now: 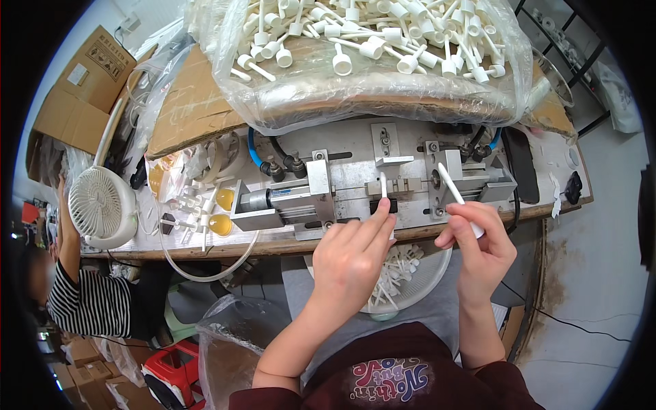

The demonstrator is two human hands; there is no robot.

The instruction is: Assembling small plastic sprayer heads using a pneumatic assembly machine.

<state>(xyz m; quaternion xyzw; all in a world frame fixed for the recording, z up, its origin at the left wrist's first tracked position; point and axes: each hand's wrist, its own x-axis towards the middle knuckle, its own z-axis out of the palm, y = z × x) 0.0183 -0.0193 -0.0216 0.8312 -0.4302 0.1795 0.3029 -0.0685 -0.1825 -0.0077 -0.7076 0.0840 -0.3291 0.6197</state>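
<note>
My left hand (355, 256) is at the metal fixture (403, 186) in the middle of the bench. Its fingers are closed on a white stemmed plastic cap, whose stem (383, 183) stands out past the fingertips against the fixture. Most of that cap is hidden behind the fingers. To the right, my right hand (484, 253) pinches another white stemmed cap (449, 183), its stem tilted up and to the left. Metal cylinder units flank the fixture, the left one (290, 198) and the right one (475, 181).
Behind the fixture, a clear plastic bag (294, 109) on cardboard holds several white stemmed caps. Below my hands, a white basket (424, 294) holds more small white parts. At left stand a white fan (102, 205) and a cardboard box (89, 96); another person in a striped shirt (89, 301) is nearby.
</note>
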